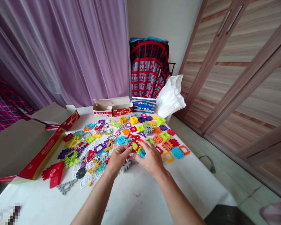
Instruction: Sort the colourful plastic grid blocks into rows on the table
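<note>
Between my two hands is a red toothed building block [132, 144] with a yellow-green part showing through it. My left hand [119, 157] grips its left side with thumb and fingers. On the right side, my right hand [151, 157] has its fingers curled around the block's edge. A blue block [142, 153] shows just under the right fingers. Beneath the left hand lies a grey toothed block [125, 166], partly hidden. Loose interlocking pieces of many colours lie around both hands, among them an orange block [167, 145] and a light blue block [177, 152].
Open cardboard boxes stand at left, including a large red one [44, 153]. Small red boxes [121, 106], a blue box [144, 105] and a white bag [170, 95] line the back of the table [135, 200]. A wooden wardrobe [239, 72] is at right.
</note>
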The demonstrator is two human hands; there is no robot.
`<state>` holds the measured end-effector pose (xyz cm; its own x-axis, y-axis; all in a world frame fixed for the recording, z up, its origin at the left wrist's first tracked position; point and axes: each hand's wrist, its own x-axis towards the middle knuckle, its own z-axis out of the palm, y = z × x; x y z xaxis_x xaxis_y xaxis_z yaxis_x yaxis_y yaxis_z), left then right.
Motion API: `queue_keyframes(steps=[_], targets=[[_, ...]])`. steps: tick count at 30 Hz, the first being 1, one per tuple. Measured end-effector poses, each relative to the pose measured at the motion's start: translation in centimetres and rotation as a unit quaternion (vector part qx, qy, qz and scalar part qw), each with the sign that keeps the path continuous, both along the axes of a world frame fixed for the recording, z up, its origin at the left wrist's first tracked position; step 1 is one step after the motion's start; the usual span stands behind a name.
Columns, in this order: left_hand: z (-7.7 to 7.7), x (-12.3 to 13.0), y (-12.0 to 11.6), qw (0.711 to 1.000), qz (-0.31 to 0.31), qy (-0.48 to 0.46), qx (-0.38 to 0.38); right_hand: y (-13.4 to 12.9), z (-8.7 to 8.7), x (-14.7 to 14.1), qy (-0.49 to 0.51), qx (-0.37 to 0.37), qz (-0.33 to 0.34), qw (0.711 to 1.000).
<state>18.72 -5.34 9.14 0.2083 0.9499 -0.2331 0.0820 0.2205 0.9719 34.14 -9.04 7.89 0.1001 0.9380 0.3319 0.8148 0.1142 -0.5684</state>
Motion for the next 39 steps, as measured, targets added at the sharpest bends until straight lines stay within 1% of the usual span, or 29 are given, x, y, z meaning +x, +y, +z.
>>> queue_keyframes(steps=[3, 6, 8, 11, 13, 14, 15, 18, 20, 25, 28, 31, 34, 36, 39], targets=[[0.1, 0.7, 0.0, 1.000, -0.004, 0.008, 0.003, -0.3, -0.3, 1.3, 0.006, -0.009, -0.027, 1.000], [0.3, -0.1, 0.0, 1.000, 0.008, 0.022, 0.013, -0.4, -0.6, 3.5, -0.008, -0.028, -0.084, 0.996], [-0.1, -1.6, 0.2, 0.999, 0.027, 0.037, 0.028, -0.5, -0.8, 5.6, -0.027, -0.067, -0.127, 0.989], [-1.5, -5.2, 0.6, 0.985, 0.096, 0.101, 0.099, -0.8, -1.0, 8.5, -0.040, -0.153, -0.174, 0.972], [-2.7, -7.7, 0.8, 0.967, 0.142, 0.153, 0.149, -1.0, -1.1, 9.8, -0.047, -0.197, -0.185, 0.962], [-3.2, -8.8, 0.8, 0.957, 0.147, 0.186, 0.167, -1.1, -1.1, 10.2, -0.055, -0.209, -0.186, 0.958], [-3.5, -9.9, 0.8, 0.943, 0.168, 0.223, 0.179, -1.1, -1.1, 10.6, -0.068, -0.216, -0.185, 0.956], [-4.1, -12.1, 0.1, 0.898, 0.220, 0.328, 0.195, -1.1, -1.3, 11.0, -0.120, -0.226, -0.190, 0.948], [-4.3, -12.9, -0.6, 0.878, 0.230, 0.366, 0.207, -0.9, -1.6, 11.1, -0.144, -0.233, -0.189, 0.943], [-5.5, -14.0, -1.9, 0.856, 0.226, 0.403, 0.232, -0.6, -2.3, 11.1, -0.159, -0.253, -0.161, 0.941], [-6.3, -14.2, -2.1, 0.853, 0.231, 0.410, 0.228, -0.6, -2.5, 10.9, -0.169, -0.259, -0.151, 0.939], [-6.6, -14.3, -2.1, 0.854, 0.231, 0.412, 0.215, -0.6, -2.4, 10.8, -0.166, -0.258, -0.148, 0.940], [-6.5, -14.4, -2.1, 0.853, 0.234, 0.419, 0.206, -0.7, -2.2, 11.1, -0.151, -0.239, -0.158, 0.946], [-6.5, -14.5, -2.2, 0.845, 0.242, 0.428, 0.211, -0.8, -2.2, 11.7, -0.128, -0.218, -0.166, 0.953], [-6.5, -14.6, -2.3, 0.832, 0.250, 0.442, 0.226, -0.8, -2.8, 13.0, -0.056, -0.175, -0.160, 0.970]])
